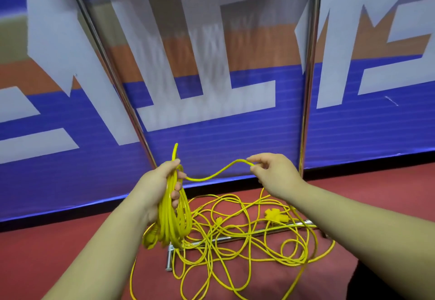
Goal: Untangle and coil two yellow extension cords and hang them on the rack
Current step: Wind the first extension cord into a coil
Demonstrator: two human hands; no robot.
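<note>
A chrome rack [310, 64] stands right in front of the person. Its two shiny uprights rise out of the top of the view, and the left upright [110, 73] leans away at an angle. Its base bar [226, 239] lies low across the red floor [58, 252], with a short foot [169, 258] sticking out toward us at the left end. Behind the poles is a big banner [211, 139] in blue, orange and white block shapes, closing off the back.

The loose yellow tangle [247, 248] sprawls on the floor right over that base bar. Its loops cross above the metal and each other, so I can't tell where one cord stops and another starts. A yellow multi-way socket block [275, 215] sits in the mess near the right forearm.

The left hand [162, 186] is closed around a gathered coil [175, 219], held up in front of the rack. The many long loops hang down together, a yellow plug end [149, 241] dangles at the bottom, and a short tail [174, 151] pokes up above the fist. From that grip a single strand [211, 176] sags across to the right hand [275, 175], which pinches it between thumb and fingertips at about the same height. The cord then drops behind that wrist toward the pile.
</note>
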